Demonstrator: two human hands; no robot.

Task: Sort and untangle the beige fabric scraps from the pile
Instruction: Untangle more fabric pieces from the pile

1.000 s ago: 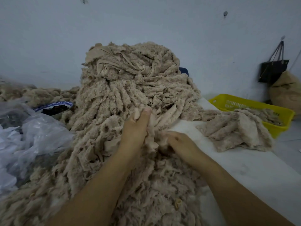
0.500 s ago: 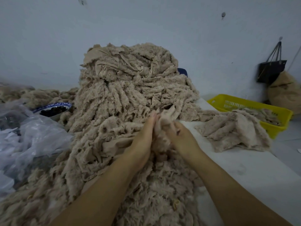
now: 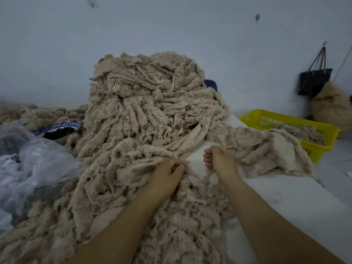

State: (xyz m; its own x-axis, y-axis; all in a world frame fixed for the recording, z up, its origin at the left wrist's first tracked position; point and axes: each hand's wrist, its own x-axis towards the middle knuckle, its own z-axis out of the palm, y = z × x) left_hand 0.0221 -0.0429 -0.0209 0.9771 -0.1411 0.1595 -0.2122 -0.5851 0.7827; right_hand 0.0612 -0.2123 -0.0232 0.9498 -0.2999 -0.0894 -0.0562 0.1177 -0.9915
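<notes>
Left hand (image 3: 167,171) grabs a fold in the big heap of fuzzy beige fabric scraps (image 3: 144,115), right hand (image 3: 219,161) fisted round a thin beige strip (image 3: 208,177).

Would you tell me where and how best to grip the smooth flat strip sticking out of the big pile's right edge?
Probably take the strip by its free upper-right end, pinching from the right, over the table. That end juts clear of the pile, while its lower part runs under scraps. The right hand is nearest, though it holds a scrap.
</notes>
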